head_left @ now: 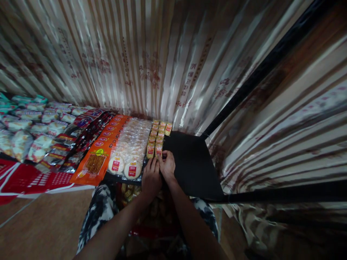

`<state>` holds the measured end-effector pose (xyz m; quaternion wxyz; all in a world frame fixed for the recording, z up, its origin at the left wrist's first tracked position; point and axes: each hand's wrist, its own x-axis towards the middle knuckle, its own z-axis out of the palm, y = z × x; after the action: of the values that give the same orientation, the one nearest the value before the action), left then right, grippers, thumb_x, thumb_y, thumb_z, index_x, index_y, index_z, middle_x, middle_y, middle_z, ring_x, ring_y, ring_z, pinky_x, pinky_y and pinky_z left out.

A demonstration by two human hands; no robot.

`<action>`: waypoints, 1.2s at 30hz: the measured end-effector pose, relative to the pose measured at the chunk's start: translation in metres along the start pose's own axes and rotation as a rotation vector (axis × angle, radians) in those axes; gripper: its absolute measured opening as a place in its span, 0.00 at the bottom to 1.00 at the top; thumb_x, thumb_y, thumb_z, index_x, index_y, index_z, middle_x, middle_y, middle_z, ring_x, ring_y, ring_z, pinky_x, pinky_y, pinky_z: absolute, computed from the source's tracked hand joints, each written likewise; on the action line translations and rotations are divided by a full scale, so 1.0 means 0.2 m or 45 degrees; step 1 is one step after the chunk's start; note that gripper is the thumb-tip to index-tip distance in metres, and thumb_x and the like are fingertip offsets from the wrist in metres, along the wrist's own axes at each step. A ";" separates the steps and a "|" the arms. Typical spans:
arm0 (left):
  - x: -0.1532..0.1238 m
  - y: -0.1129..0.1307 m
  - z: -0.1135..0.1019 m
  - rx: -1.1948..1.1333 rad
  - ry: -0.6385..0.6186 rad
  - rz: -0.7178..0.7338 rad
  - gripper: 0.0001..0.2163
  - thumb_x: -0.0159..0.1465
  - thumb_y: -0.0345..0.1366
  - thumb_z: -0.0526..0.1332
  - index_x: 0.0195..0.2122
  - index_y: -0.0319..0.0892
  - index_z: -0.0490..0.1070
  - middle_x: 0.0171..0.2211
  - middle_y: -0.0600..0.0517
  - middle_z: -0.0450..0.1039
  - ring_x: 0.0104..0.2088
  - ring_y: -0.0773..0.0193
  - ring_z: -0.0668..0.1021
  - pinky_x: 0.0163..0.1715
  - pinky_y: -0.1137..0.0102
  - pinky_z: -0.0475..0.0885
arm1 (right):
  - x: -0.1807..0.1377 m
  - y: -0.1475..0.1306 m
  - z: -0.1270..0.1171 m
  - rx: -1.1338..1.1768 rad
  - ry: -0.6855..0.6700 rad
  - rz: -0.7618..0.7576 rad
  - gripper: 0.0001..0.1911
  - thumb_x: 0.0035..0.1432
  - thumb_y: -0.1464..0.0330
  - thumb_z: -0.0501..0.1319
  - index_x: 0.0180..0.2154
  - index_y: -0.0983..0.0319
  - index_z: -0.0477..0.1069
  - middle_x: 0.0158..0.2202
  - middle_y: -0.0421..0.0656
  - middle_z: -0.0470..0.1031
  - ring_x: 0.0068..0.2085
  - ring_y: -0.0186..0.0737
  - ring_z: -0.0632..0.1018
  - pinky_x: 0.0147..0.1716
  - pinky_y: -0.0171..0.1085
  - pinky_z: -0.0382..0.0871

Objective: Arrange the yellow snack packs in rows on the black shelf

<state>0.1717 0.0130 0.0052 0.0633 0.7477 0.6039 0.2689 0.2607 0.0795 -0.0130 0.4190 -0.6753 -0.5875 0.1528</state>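
Observation:
Both my hands meet at the front end of a row of small yellow snack packets (158, 135) on a black shelf (193, 166). My right hand (167, 166) pinches the nearest packet (158, 150) with fingers closed on its edge. My left hand (151, 177) lies just beside it, fingers together and pointing at the same packet row; whether it holds anything is hidden. Left of the row lie clear bags of round white cakes (130, 151) with red labels.
Orange snack bags (101, 151), dark red packets (81, 139) and white-green bags (29, 126) fill the shelf to the left. A shiny striped curtain (162, 61) hangs behind and to the right. A basket with goods (135, 195) sits below, between my knees.

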 end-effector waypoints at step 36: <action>-0.54 -0.33 0.07 -0.291 -0.483 -0.536 0.16 0.56 0.23 0.50 0.43 0.36 0.70 0.44 0.42 0.71 0.46 0.60 0.73 0.48 0.66 0.66 | -0.74 0.21 0.02 -0.354 -0.365 0.446 0.15 0.57 0.63 0.53 0.40 0.64 0.72 0.40 0.58 0.75 0.44 0.55 0.76 0.41 0.47 0.67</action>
<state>0.1079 -0.0679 -0.0700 0.3127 0.6311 0.6888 0.1717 0.2464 -0.0526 -0.0887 0.2020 -0.7892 -0.5302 0.2350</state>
